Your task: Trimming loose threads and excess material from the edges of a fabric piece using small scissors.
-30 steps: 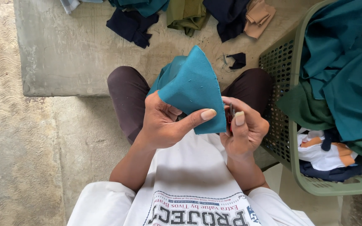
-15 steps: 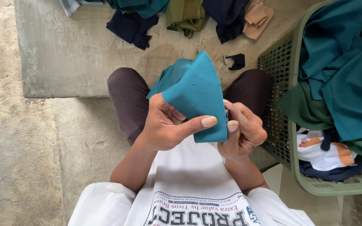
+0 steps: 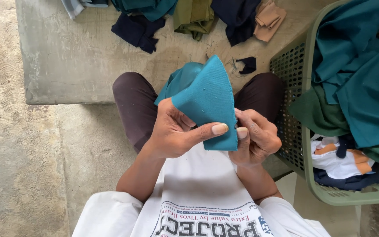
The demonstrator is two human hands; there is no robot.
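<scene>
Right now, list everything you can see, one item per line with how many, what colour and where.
teal cloth piece: one, teal, held up between both hands over the lap
laundry basket: one, pale green, perforated, at the right
clothes in basket: a heap, mostly teal and green, with white, orange and navy at the bottom
cloth pile: several pieces, navy, teal, olive and tan, along the slab's far edge
small scrap: one, navy, on the slab near the basket
concrete slab: one, grey, ahead of the knees
trousers: dark brown, on the seated person
shirt: white, printed
left hand: gripping the cloth
right hand: pinching the cloth's right edge
</scene>
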